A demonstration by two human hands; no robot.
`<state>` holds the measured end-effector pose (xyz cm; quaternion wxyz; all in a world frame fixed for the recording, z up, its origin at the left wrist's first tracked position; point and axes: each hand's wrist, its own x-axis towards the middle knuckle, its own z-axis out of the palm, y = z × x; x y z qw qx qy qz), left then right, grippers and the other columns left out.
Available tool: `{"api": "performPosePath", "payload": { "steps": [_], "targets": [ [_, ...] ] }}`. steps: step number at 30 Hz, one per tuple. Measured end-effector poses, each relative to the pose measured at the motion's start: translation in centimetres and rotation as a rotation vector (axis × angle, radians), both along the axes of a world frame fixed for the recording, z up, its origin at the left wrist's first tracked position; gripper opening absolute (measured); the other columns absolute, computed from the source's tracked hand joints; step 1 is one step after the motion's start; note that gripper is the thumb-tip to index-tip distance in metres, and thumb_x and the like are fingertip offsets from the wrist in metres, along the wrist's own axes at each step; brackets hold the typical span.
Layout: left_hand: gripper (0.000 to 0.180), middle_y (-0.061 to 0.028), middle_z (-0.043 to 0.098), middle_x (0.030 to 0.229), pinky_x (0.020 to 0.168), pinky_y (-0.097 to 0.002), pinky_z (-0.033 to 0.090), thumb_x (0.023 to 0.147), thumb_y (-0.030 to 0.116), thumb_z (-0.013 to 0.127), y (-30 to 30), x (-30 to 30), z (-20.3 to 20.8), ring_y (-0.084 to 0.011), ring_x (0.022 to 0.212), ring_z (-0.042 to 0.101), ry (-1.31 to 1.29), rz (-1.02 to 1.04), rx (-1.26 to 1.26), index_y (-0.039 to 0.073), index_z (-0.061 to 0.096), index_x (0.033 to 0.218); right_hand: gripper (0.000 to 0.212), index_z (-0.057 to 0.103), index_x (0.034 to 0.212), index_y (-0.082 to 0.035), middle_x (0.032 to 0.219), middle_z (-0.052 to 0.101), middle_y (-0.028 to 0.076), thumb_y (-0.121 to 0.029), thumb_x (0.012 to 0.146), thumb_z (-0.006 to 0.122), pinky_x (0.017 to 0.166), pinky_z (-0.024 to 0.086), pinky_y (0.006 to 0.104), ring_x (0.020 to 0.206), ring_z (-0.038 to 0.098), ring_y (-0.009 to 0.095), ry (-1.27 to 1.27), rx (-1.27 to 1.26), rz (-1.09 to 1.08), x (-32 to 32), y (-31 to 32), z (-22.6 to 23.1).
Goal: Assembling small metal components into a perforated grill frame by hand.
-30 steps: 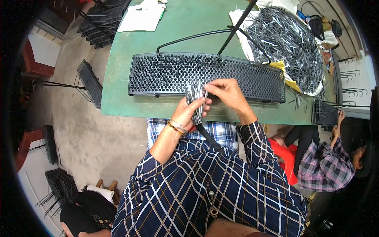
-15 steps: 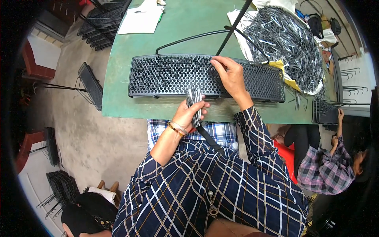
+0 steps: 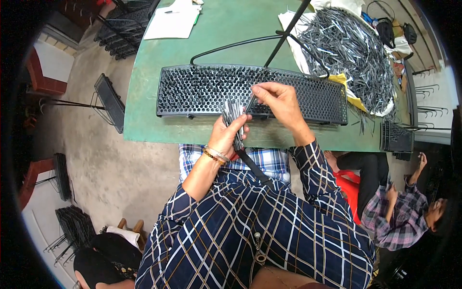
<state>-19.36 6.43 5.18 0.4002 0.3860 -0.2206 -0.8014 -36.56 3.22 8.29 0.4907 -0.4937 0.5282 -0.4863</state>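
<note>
The green table I sit at spreads out around the perforated black panel, which rests on it near my edge. From the panel's far side rises a black wire frame. Beyond the panel to the left lie white papers with 1 pen; beyond its right end, a large heap of grey strips lies on white sheeting. Concrete floor shows left of the panel, with 1 similar dark panel standing there on its side. Well to the right of the panel and nearer me, 1 co-worker sits beside a red stool.

My left hand, just in front of the panel's near edge, is closed around a bundle of strips, their tips fanned upward. My right hand is over the panel's middle, thumb and finger pinched together on 1 dark strip that slants down toward the bundle. Dark ends stick up from the panel's left part.
</note>
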Motion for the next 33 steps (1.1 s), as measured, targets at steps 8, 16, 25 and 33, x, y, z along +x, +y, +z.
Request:
{"api": "performPosePath", "payload": {
  "steps": [8, 16, 25, 33],
  "targets": [
    [0.011, -0.0007, 0.059, 0.075, 0.044, -0.0197, 0.041, 0.084, 0.008, 0.063, 0.4, 0.2, -0.5, -0.0084, 0.057, 0.055, -0.145, -0.067, -0.025, 0.005, 0.059, 0.093, 0.019, 0.068, 0.094, 0.001, 0.081, 0.066, 0.003, -0.015, 0.085, 0.065, 0.063, 0.046, 0.0209, 0.070, 0.057, 0.006, 0.202, 0.003, 0.190, -0.5, 0.5, 0.1],
    [0.016, 0.0006, 0.059, 0.076, 0.044, -0.0190, 0.040, 0.084, 0.010, 0.063, 0.4, 0.0, 0.0, -0.0069, 0.058, 0.054, -0.147, -0.061, -0.020, 0.004, 0.060, 0.099, 0.016, 0.066, 0.093, 0.002, 0.083, 0.065, 0.004, -0.012, 0.085, 0.063, 0.066, 0.046, 0.0225, 0.073, 0.058, 0.009, 0.264, -0.159, 0.035, -1.7, -1.1, 0.8],
    [0.018, 0.0001, 0.058, 0.068, 0.043, -0.0190, 0.038, 0.084, 0.012, 0.063, 0.8, -0.1, 0.2, -0.0065, 0.051, 0.050, -0.162, -0.116, 0.019, 0.005, 0.060, 0.101, 0.012, 0.065, 0.089, -0.001, 0.085, 0.065, 0.011, -0.012, 0.084, 0.061, 0.067, 0.049, 0.0318, 0.075, 0.063, 0.025, 0.584, -0.501, 0.009, -1.9, -3.5, -0.3],
    [0.020, -0.0004, 0.057, 0.066, 0.042, -0.0190, 0.038, 0.084, 0.012, 0.062, 0.8, -0.2, 0.4, -0.0065, 0.049, 0.050, -0.135, -0.107, 0.067, 0.006, 0.059, 0.102, 0.012, 0.065, 0.088, -0.001, 0.085, 0.065, 0.010, -0.012, 0.083, 0.062, 0.068, 0.049, 0.0325, 0.076, 0.063, 0.025, 0.605, -0.568, 0.030, -1.6, -3.5, -0.5]
  ]
}}
